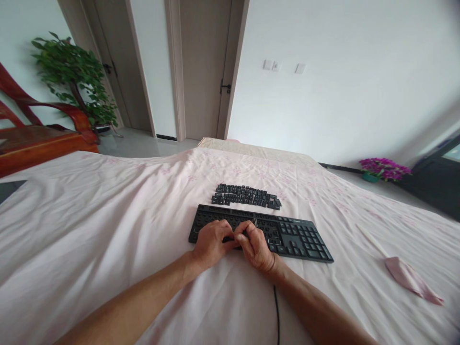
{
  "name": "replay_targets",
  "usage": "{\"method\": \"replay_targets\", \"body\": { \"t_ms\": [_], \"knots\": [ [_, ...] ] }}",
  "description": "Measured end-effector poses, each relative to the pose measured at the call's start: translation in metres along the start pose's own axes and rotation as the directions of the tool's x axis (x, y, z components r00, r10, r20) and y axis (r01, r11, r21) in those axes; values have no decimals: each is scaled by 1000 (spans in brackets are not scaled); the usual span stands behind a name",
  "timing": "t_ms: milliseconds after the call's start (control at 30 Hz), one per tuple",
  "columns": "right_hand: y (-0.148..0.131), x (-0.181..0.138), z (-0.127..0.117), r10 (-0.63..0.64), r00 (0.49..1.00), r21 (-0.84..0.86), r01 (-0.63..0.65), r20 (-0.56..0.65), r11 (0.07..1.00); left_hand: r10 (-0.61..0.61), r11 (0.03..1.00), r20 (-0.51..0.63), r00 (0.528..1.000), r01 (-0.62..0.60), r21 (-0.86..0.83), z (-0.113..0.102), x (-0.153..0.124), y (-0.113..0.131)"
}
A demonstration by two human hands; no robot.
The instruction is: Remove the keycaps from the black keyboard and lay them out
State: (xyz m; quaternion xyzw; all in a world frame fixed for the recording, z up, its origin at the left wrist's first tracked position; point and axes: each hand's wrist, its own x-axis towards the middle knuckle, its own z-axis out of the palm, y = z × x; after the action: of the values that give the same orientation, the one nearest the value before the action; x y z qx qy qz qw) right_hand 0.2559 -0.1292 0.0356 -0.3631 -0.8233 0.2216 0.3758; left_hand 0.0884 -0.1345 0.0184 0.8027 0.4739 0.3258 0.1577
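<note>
A black keyboard (pixel 305 239) lies across the pink floral cloth, many keys gone from its left and middle parts, while the right-hand keys are in place. Over the front edge of its stripped area, my left hand (pixel 212 243) is closed with thumb and fingers pinched; what they hold, if anything, is hidden. Touching it at the fingertips, my right hand (pixel 254 245) is curled round a slim metal tool (pixel 256 221), whose tip shows above the knuckles; its kind is unclear. Behind the keyboard, loose black keycaps (pixel 244 195) lie in rows.
The pink cloth (pixel 143 230) covers the wide surface in folds. A stick with a pink fabric end (pixel 413 280) lies at the right. The black cable (pixel 276 311) runs toward me. Beyond stand a wooden chair (pixel 46 139), a leafy plant (pixel 75 76) and purple flowers (pixel 383 167).
</note>
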Motion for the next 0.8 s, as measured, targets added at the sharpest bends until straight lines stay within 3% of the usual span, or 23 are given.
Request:
{"method": "replay_targets", "body": {
  "t_ms": [333,533,700,800],
  "knots": [
    [6,-10,5,-64,991,155,82,-120,984,38,999,-50,998,-39,-26,0,-2,4],
    [6,-11,11,30,982,276,23,-186,961,-16,991,-56,998,8,-133,-2,-3,9],
    [2,-7,10,18,969,233,42,-248,971,-13,959,-42,999,1,-284,-3,1,1],
    [-3,-3,3,-74,971,111,101,-227,989,-70,930,-63,996,42,-365,-3,3,-4]
  ]
}}
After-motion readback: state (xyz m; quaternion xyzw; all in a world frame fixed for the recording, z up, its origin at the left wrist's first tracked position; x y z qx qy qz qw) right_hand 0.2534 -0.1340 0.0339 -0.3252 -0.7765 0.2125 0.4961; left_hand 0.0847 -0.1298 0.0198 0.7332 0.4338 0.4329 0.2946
